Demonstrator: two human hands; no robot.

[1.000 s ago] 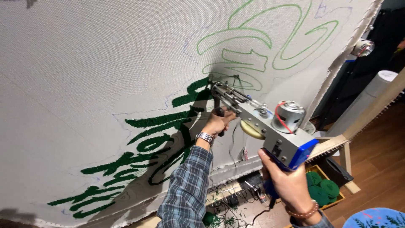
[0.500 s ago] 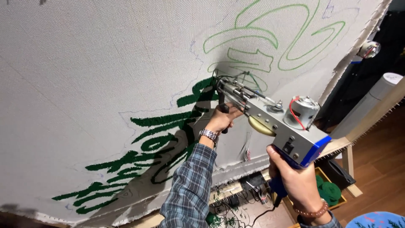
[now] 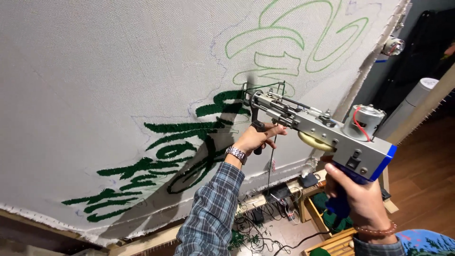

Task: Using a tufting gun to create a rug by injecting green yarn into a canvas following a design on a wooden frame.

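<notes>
I hold a grey and blue tufting gun [image 3: 327, 135] against a large white cloth [image 3: 104, 80] stretched on a wooden frame. My left hand [image 3: 256, 138] is closed around the gun's black front handle, a metal watch on its wrist. My right hand [image 3: 358, 196] grips the blue rear grip, a bead bracelet on that wrist. The gun's needle tip [image 3: 246, 92] touches the cloth beside dark green tufted shapes [image 3: 175, 142]. Above it are light green drawn outlines [image 3: 284, 42] with no yarn in them.
The wooden frame's lower bar [image 3: 142, 239] runs under the cloth. Cables and a power strip [image 3: 270, 201] lie on the floor below. Green yarn [image 3: 332, 213] sits in a wooden crate at lower right. A white roll [image 3: 417, 97] leans at the right.
The gun's tip has shifted slightly up and right along the cloth, and both hands moved with it. The dark green tufted area near the tip has grown a little.
</notes>
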